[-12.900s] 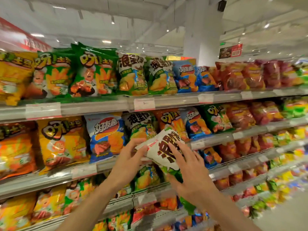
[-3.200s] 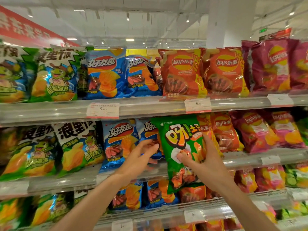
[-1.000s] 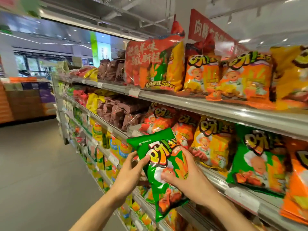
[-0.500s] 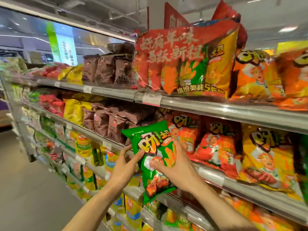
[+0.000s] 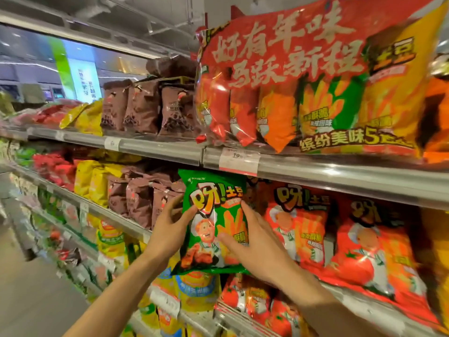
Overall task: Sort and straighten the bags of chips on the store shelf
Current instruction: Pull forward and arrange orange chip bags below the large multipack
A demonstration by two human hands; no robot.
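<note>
A long run of metal store shelving (image 5: 340,176) recedes toward the frame's left edge above grey floor (image 5: 29,300), with a lit green-and-white sign (image 5: 77,76) at upper left.

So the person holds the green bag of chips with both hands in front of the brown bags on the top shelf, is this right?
Not quite: both hands, left and right, do hold the green bag of chips, but the head view shows it below the top shelf, in front of the second shelf, between brown bags and orange-red bags.
</note>
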